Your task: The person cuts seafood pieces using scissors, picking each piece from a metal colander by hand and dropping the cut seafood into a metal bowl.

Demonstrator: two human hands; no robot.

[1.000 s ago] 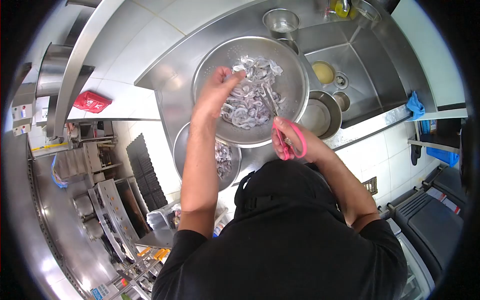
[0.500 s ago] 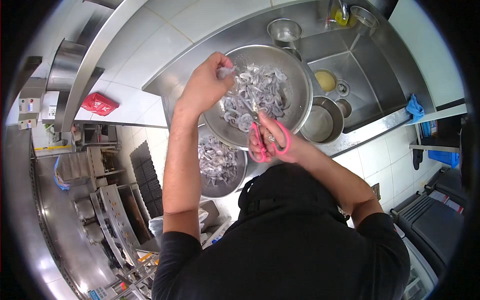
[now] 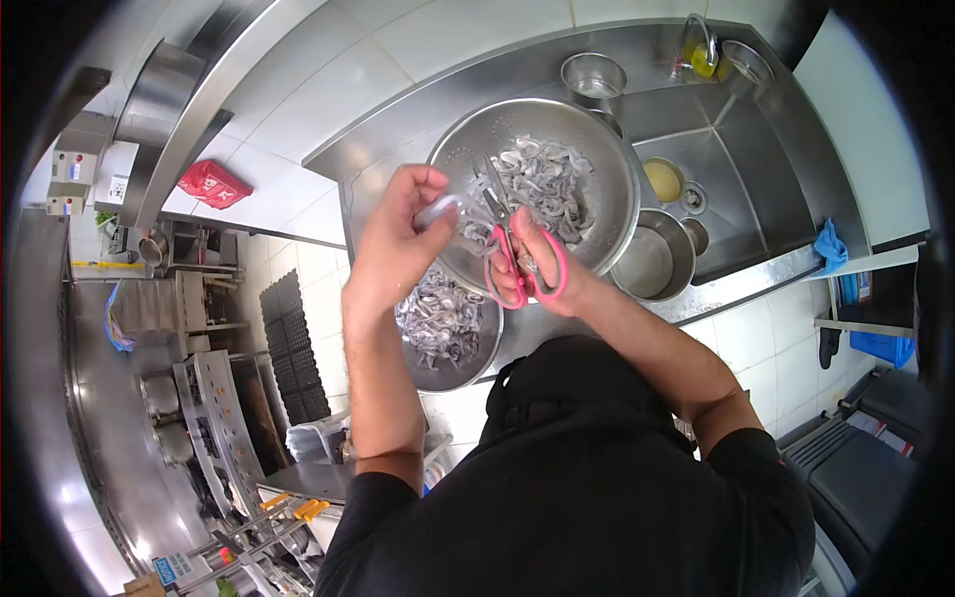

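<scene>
My left hand (image 3: 403, 239) is closed around a translucent, pale piece of raw seafood (image 3: 438, 211), above the near left rim of a large steel colander (image 3: 615, 214). Pink-handled scissors (image 3: 495, 202) are in my right hand (image 3: 542, 261), its fingers through the loops. Their blades point away from me, slightly apart, next to strands hanging by the left hand. Inside the colander lies a heap of grey-white seafood pieces (image 3: 547, 179), curled and strand-like; I cannot tell the exact kind. A second steel bowl (image 3: 487, 348), lower and nearer, holds more similar pieces (image 3: 438, 318).
Right of the colander is a steel sink (image 3: 761, 184) with a tap (image 3: 701, 45). A steel pot (image 3: 676, 261) stands by its near edge, a smaller pot (image 3: 594, 78) behind the colander. A blue cloth (image 3: 831, 246) hangs at the counter's right edge.
My left hand has come nearer and lower with the piece, from over the heap to the colander's rim. The scissors have turned slightly left, their blades now by that hand.
</scene>
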